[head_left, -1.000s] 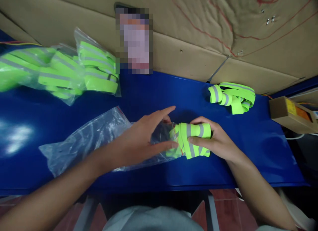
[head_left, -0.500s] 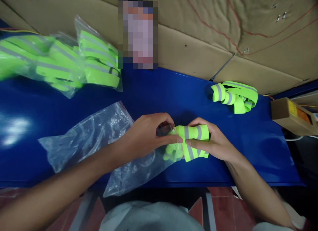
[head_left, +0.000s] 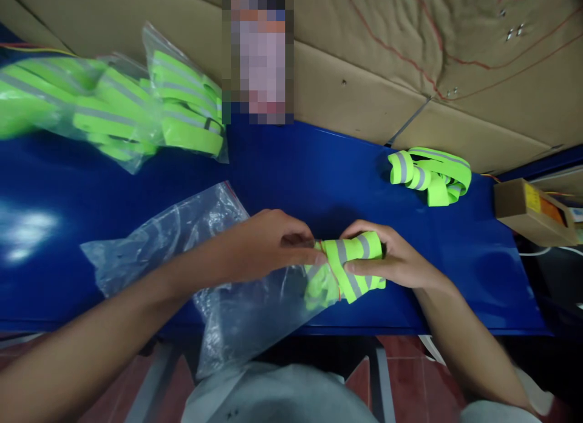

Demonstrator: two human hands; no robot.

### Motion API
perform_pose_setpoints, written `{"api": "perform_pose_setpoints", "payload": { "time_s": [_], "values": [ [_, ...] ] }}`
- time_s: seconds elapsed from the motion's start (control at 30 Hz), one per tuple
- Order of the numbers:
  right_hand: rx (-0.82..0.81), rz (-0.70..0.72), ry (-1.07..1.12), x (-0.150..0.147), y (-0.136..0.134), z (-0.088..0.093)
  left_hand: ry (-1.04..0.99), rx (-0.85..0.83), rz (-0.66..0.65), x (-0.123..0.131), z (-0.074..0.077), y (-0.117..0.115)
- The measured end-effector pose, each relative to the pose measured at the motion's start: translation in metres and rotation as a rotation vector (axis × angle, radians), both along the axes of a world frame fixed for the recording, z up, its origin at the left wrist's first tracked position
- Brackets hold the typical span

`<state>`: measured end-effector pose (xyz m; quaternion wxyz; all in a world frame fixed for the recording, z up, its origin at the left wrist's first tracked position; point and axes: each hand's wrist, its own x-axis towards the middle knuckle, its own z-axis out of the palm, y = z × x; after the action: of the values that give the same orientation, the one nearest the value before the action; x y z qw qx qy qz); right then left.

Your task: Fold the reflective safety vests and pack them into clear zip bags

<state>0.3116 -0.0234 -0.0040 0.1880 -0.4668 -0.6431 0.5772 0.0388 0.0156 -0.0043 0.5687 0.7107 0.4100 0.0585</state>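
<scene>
A folded bundle of neon yellow-green reflective strap (head_left: 350, 262) with grey stripes sits partly inside the mouth of a clear zip bag (head_left: 255, 314). My right hand (head_left: 394, 256) is closed round the bundle's right end, thumb across its front. My left hand (head_left: 277, 244) pinches the bag's mouth at the bundle's left side, fingers curled and thumb pressed on the plastic. The red-lined bag edge crosses the strap between my hands. Another clear zip bag (head_left: 150, 235) lies under my left forearm; where one bag ends and the other begins is hard to make out.
Several clear bags of the same neon strap (head_left: 122, 107) lie at the back left of the blue table (head_left: 291, 162). A loose coil of strap (head_left: 432, 174) rests at the back right. Cardboard (head_left: 355, 95) lines the back, and a small carton (head_left: 532, 210) stands far right.
The bag's mouth has been drawn a little further over the left end of the strap bundle, which now tilts slightly. My left hand has flattened over the bag edge.
</scene>
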Motion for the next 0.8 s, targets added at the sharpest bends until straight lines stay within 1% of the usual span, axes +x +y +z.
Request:
{"api": "perform_pose_setpoints", "payload": {
  "time_s": [0.1,0.17,0.3,0.37,0.43,0.53,0.6,0.7,0.73,0.8],
  "values": [
    [0.056,-0.009,-0.024,-0.005,-0.001,-0.001,-0.006,0.059,0.062,0.004,0.0,-0.002],
    [0.077,-0.031,-0.045,-0.01,-0.001,-0.002,-0.008,0.065,0.084,0.007,0.0,-0.004],
    [0.022,-0.06,-0.085,-0.022,-0.002,-0.008,-0.015,0.055,0.068,0.016,-0.003,-0.006],
    [0.018,-0.114,-0.088,-0.028,-0.003,-0.011,-0.015,0.069,0.086,0.019,-0.004,-0.007],
    [0.021,-0.167,-0.066,-0.031,-0.005,-0.013,-0.034,0.047,0.089,0.021,-0.004,-0.008],
    [-0.081,-0.153,0.042,-0.024,-0.008,-0.01,-0.118,-0.048,0.06,0.019,-0.002,-0.008],
    [-0.137,-0.152,0.111,-0.015,-0.007,-0.006,-0.164,-0.066,0.107,0.017,-0.001,-0.007],
    [-0.155,-0.197,0.142,-0.005,-0.004,-0.003,-0.209,-0.042,0.235,0.014,-0.002,-0.006],
    [-0.172,-0.212,0.145,-0.004,-0.003,-0.004,-0.221,-0.036,0.258,0.014,-0.004,-0.005],
    [-0.2,-0.24,0.144,-0.008,-0.003,-0.005,-0.229,-0.031,0.258,0.015,-0.007,-0.004]
  ]
}}
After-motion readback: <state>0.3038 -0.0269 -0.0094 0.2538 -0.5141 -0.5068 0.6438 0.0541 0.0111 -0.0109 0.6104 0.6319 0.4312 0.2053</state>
